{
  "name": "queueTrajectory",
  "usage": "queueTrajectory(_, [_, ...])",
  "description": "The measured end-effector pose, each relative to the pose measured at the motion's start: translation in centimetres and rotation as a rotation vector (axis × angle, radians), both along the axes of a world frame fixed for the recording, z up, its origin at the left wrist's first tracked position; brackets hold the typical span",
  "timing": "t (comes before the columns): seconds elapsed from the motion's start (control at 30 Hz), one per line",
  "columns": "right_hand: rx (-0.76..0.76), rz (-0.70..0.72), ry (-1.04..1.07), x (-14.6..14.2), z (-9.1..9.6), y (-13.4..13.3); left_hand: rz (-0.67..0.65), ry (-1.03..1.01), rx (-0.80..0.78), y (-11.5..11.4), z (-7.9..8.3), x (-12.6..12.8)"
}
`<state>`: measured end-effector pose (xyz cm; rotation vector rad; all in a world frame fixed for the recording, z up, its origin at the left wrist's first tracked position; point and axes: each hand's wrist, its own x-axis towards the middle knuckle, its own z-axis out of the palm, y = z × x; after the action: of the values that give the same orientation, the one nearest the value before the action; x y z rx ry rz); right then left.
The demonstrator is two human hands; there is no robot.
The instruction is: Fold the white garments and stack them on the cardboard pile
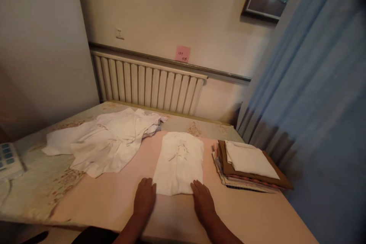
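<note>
A white garment [181, 164], folded into an upright rectangle with a dark line pattern on its upper part, lies flat on a pink cloth [111, 198]. My left hand [145, 196] rests at its near left corner, palm down, with the thumb against the edge. At the near right corner lies my right hand [203, 200], its fingers stretched over the edge of the fabric. Neither hand grips anything that I can see. Some wrinkles run down the garment's middle.
Left of it, loose white garments [111, 141] lie in a heap. A stack of folded fabrics [251, 164] sits on the right, beside a blue curtain [323, 122]. A white device with blue keys [10, 160] stands at the far left. Behind the table is a radiator [148, 84].
</note>
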<state>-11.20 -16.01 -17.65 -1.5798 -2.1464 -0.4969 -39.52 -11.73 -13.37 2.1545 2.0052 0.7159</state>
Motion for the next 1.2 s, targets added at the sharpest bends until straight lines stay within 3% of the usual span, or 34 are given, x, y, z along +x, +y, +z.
queueTrajectory(0.13, [-0.006,0.011,0.019,0.7,0.2,0.2,0.063,-0.038,-0.273,-0.1,1.5,1.5])
queueTrajectory(0.23, [-0.052,-0.018,0.017,1.3,1.1,0.2,0.048,-0.041,-0.373,0.1,1.9,1.6])
queueTrajectory(0.37, [-0.074,-0.054,0.008,2.5,1.7,-0.3,0.030,-0.036,-0.423,0.0,1.7,1.7])
queueTrajectory(0.5, [-0.072,-0.067,0.039,3.7,0.7,-0.9,0.020,-0.043,-0.454,-0.2,1.7,1.5])
queueTrajectory(0.67, [-0.081,-0.068,0.230,3.9,-0.2,-1.4,0.018,-0.055,-0.472,-0.3,1.8,0.9])
queueTrajectory(0.77, [-0.107,-0.235,0.442,3.4,1.0,-1.3,0.011,-0.057,-0.475,-0.4,1.8,0.7])
queueTrajectory(0.9, [-0.310,-0.537,0.654,3.0,3.7,-0.3,0.007,-0.045,-0.485,-0.6,1.9,0.9])
queueTrajectory(1.0, [-0.406,-0.574,0.675,3.2,4.6,0.4,0.004,-0.025,-0.483,-0.8,1.9,1.1])
queueTrajectory(1.2, [-0.439,-0.565,0.676,3.4,3.3,0.6,0.012,-0.037,-0.495,-1.0,1.5,1.1])
